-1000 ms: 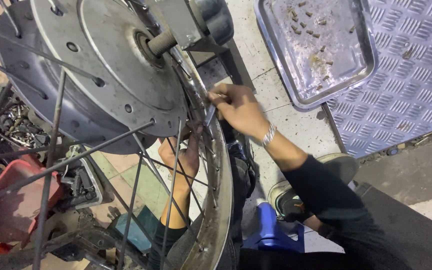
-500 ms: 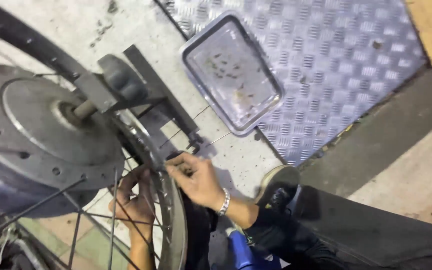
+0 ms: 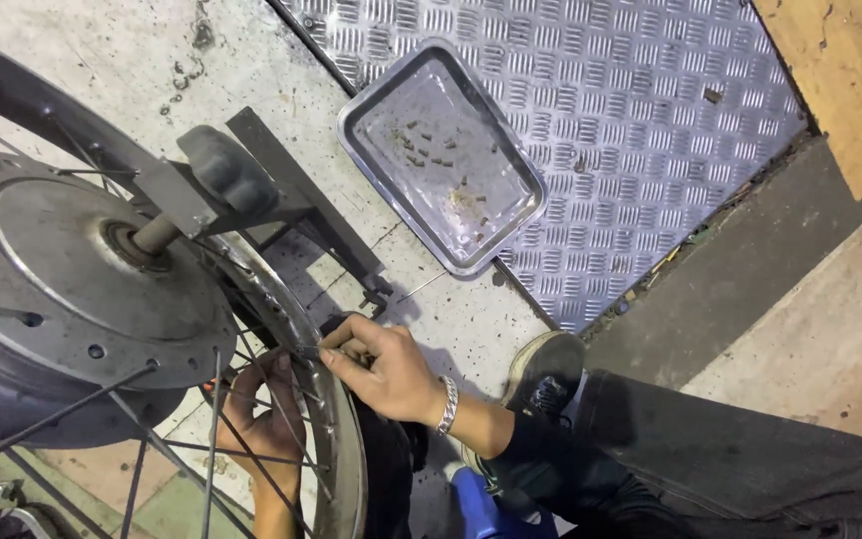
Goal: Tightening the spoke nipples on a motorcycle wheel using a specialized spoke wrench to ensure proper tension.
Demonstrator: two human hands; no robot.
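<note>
A spoked motorcycle wheel with a grey hub (image 3: 82, 289) and a metal rim (image 3: 336, 439) stands on a dark truing stand (image 3: 291, 215). My right hand (image 3: 381, 364) reaches over the rim from outside and pinches a small dark spoke tool (image 3: 309, 351) at a spoke end on the rim. My left hand (image 3: 266, 424) is inside the wheel, behind the spokes, with its fingers curled around a spoke near the same spot. A silver bracelet sits on my right wrist.
A steel tray (image 3: 441, 155) holding several small spoke nipples lies on a checker-plate sheet (image 3: 631, 130) beyond the wheel. My shoe (image 3: 541, 374) and dark trouser leg are at lower right. A blue object (image 3: 476, 504) sits below my right arm.
The view has swung so the wheel sits further left and the tray nearer centre. Both hands stay at the same spot on the rim.
</note>
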